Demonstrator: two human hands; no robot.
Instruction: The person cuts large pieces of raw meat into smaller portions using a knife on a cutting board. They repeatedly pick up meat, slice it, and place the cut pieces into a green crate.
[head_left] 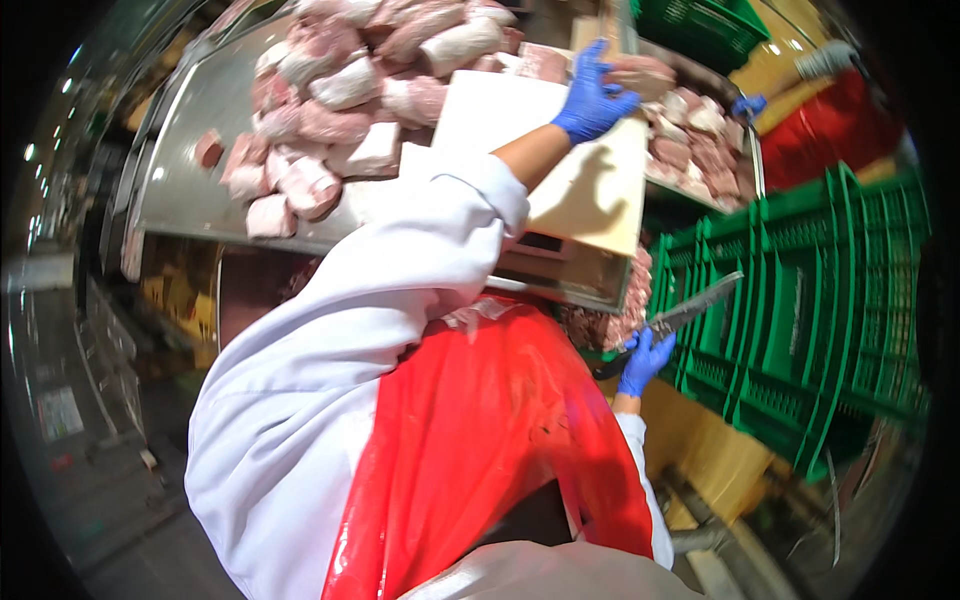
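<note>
My left hand [597,104], in a blue glove, reaches over a white cutting board [560,190] with its fingers spread. A piece of meat [642,76] lies right beside its fingers at the board's far right edge; I cannot tell whether they touch. Lower on the right, my right hand [646,364], also gloved in blue, is closed round the dark handle of a knife [706,299]. The blade points up and to the right, in front of green plastic crates. Many pale pink meat chunks [340,120] are heaped on a metal table [185,190] left of the board.
A metal tray of cut meat [692,150] stands right of the board. Stacked green crates [790,300] fill the right side, with another green crate [705,30] at the far end. Another person's blue-gloved hand [748,106] is at the tray's right edge, near a red apron [830,135].
</note>
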